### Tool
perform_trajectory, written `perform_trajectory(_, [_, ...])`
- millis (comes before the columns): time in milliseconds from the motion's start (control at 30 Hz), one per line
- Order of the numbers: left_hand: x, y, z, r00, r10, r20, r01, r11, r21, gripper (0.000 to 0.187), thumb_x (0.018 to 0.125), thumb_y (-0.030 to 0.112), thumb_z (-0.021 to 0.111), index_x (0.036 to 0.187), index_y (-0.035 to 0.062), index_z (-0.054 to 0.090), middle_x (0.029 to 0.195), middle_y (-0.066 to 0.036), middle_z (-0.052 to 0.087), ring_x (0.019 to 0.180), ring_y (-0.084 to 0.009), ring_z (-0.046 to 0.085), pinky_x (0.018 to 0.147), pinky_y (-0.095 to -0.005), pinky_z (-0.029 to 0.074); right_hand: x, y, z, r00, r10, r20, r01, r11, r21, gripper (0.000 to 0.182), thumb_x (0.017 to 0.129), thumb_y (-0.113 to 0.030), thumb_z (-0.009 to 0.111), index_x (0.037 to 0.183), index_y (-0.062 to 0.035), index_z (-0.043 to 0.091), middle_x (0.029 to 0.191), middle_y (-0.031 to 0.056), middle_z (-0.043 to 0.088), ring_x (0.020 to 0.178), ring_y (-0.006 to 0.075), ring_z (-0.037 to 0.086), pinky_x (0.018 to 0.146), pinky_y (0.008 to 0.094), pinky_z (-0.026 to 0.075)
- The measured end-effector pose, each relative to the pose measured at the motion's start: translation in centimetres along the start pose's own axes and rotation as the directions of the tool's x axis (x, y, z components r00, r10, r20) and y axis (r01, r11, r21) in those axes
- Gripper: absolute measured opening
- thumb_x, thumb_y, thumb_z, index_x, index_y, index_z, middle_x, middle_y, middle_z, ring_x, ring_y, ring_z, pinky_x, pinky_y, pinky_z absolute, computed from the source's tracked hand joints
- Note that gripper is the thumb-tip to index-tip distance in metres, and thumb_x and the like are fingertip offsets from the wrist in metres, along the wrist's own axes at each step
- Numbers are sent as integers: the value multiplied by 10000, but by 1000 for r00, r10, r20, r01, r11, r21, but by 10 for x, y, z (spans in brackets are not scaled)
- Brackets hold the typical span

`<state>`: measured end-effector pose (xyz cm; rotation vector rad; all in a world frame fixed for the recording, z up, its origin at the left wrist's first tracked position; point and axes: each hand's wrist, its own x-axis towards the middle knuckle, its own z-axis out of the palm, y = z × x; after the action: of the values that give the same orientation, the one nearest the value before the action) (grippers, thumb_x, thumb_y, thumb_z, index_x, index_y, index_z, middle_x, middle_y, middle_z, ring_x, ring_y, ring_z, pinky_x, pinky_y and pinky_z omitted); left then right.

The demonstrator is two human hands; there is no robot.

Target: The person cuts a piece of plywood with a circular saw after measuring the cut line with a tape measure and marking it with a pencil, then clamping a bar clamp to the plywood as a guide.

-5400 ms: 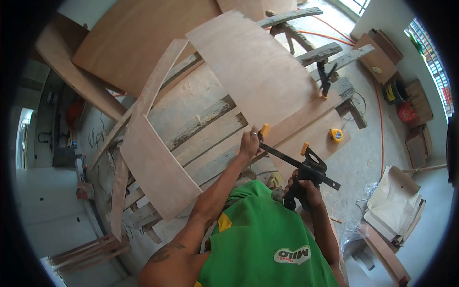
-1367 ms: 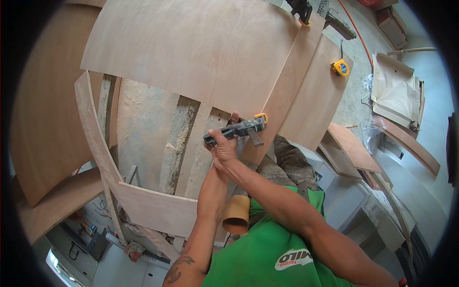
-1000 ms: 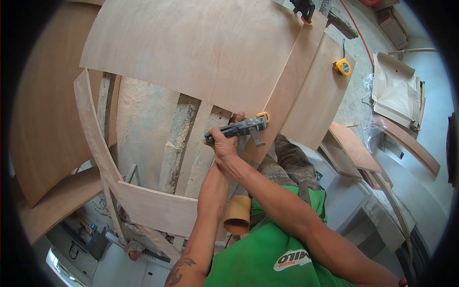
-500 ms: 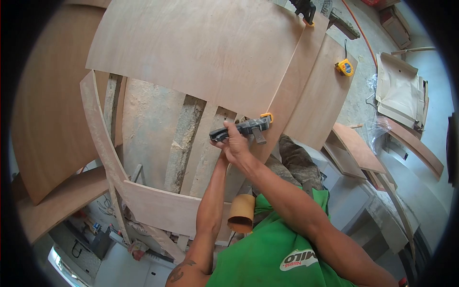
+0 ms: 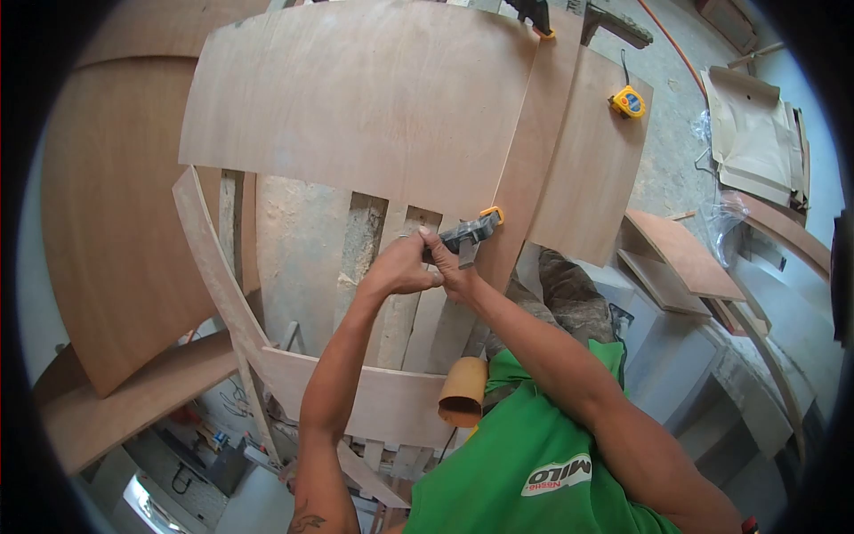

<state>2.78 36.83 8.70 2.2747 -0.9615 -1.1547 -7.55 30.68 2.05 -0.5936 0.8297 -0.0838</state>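
A black bar clamp (image 5: pixel 470 233) with an orange pad grips the near edge of the plywood sheet (image 5: pixel 374 98) and the long narrow board (image 5: pixel 527 160) along its right side. My left hand (image 5: pixel 403 265) is closed around the clamp's handle end, which its fingers mostly hide. Close beside it, my right hand (image 5: pixel 452 270) is also closed on the clamp, thumb pointing up along the handle. At the far end of the same board, a second black clamp (image 5: pixel 536 20) with an orange pad is attached.
A yellow tape measure (image 5: pixel 628 102) lies on another board (image 5: pixel 596 151) to the right. Below the sheet are support beams (image 5: pixel 366 233) with gaps between them. A curved wooden strip (image 5: pixel 218 254) borders the left. A tan cylinder (image 5: pixel 463 392) is near my waist. Plywood pieces (image 5: pixel 680 254) stand at right.
My left hand has come up from beneath the clamp and now wraps its handle end. My right hand has shifted slightly toward me, and the view has moved a little.
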Motion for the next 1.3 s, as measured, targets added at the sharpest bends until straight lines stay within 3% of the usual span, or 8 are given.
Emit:
perform_trajectory(133, [29, -8, -4, 926, -58, 372, 27, 996, 89, 343, 654, 189, 686, 893, -34, 586, 853, -236, 642, 820, -372, 623, 731, -409, 488, -2, -14, -2, 958, 276, -73, -283, 955, -92, 479, 829, -522, 625, 838, -44, 588, 810, 56, 597, 701, 143, 576, 526, 268, 467])
perform_trajectory(267, [37, -20, 7, 928, -71, 367, -6, 979, 205, 273, 673, 166, 662, 872, -7, 592, 804, -227, 635, 779, -371, 616, 695, -424, 480, -18, -34, 5, 944, 252, -211, -301, 922, -245, 614, 762, -642, 613, 905, -45, 592, 870, 63, 612, 778, 155, 603, 536, 297, 502])
perform_trajectory(333, [43, -22, 11, 893, 52, 447, -78, 996, 39, 250, 698, 156, 632, 866, -23, 582, 785, -226, 621, 759, -378, 601, 688, -425, 474, -23, -41, -5, 963, 238, -129, -270, 875, -402, 703, 713, -695, 607, 1001, -54, 594, 909, 59, 617, 859, 174, 619, 547, 324, 533])
perform_trajectory(433, [43, -13, 12, 923, -43, 382, -43, 976, 214, 271, 712, 176, 636, 873, -31, 570, 791, -209, 614, 769, -341, 605, 692, -406, 473, -35, -64, -33, 901, 422, 102, -300, 774, -557, 678, 776, -534, 642, 1202, -28, 491, 1137, 127, 568, 1001, 252, 616, 688, 390, 549])
perform_trajectory(600, [41, 16, -5, 865, -155, 477, 24, 962, 270, 420, 677, 295, 707, 898, -35, 569, 837, -209, 612, 810, -347, 599, 729, -409, 472, -50, -71, -82, 940, 329, 84, -195, 726, -660, 561, 730, -488, 702, 982, 5, 610, 819, 78, 623, 750, 163, 625, 581, 313, 526])
perform_trajectory(667, [40, 25, -7, 838, -189, 512, 27, 951, 307, 472, 653, 333, 736, 903, -32, 573, 852, -215, 609, 822, -355, 595, 740, -413, 473, -52, -65, -106, 995, -55, 83, 99, 546, -832, 407, 722, -360, 734, 870, 3, 625, 722, 61, 604, 651, 141, 578, 579, 291, 485])
perform_trajectory(933, [49, -16, 16, 889, -28, 458, -176, 902, 395, 471, 626, 290, 749, 940, -20, 585, 935, -239, 608, 891, -401, 587, 784, -433, 473, -57, -85, -159, 978, -202, -52, 86, 618, -781, 286, 752, -269, 706, 761, -4, 601, 639, 54, 575, 601, 135, 546, 582, 282, 461])
perform_trajectory(1300, [53, -14, 9, 872, -71, 484, -123, 926, 357, 360, 644, 190, 678, 914, -16, 556, 889, -238, 604, 905, -420, 571, 789, -447, 463, -101, -138, -184, 974, -220, -59, 75, 554, -829, 281, 808, -257, 687, 779, 1, 578, 670, 46, 574, 628, 112, 539, 595, 280, 460])
